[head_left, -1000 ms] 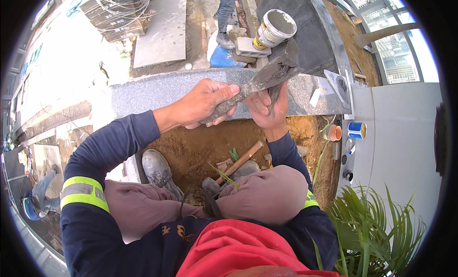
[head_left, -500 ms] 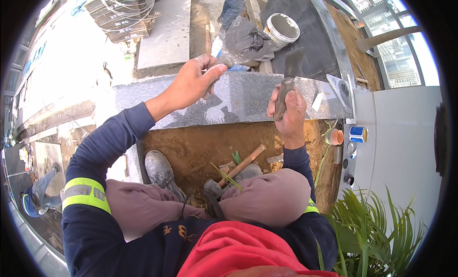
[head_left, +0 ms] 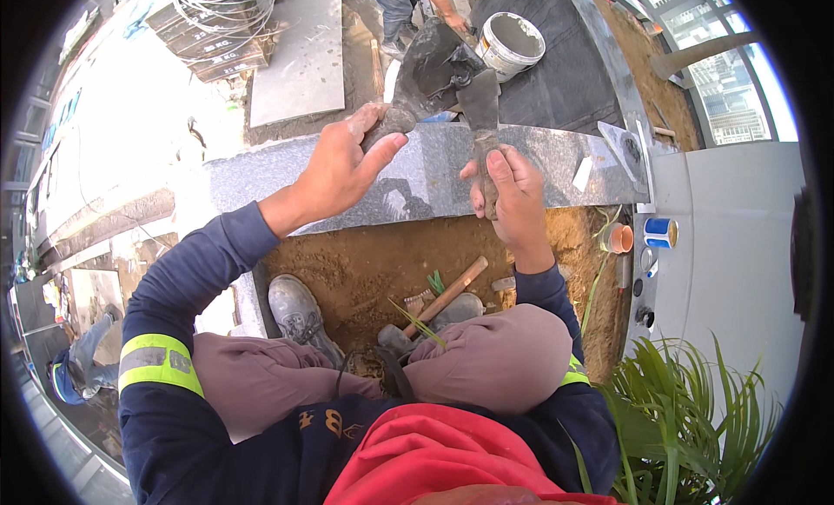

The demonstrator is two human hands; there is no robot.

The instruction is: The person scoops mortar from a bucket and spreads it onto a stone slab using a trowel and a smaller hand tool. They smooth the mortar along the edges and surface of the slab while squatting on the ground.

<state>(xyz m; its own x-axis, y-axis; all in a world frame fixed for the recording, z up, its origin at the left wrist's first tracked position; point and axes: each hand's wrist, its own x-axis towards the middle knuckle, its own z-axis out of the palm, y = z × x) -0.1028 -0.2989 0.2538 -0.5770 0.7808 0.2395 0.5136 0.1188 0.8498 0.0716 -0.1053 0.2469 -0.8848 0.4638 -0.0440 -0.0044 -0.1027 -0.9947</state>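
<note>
My left hand is closed around the handle of a trowel. Its broad dark blade points away from me, with dark wet-looking stuff along its right edge. In my right hand is a putty knife with a mortar-caked handle, its flat blade upward. The putty knife's blade overlaps the trowel's right edge in view; whether they touch I cannot tell. Both tools are over a grey granite slab in front of me.
Beyond the slab stands a white bucket of grey mix, near a co-worker's hand. A hammer lies by my boots in the soil. At right are a blue-and-white can, an orange pot and a leafy plant. Stacked weights stand far left.
My right hand has brought the putty knife left, close to the trowel. My left hand's trowel has tilted, showing more of its blade. A co-worker's hand has appeared by the bucket.
</note>
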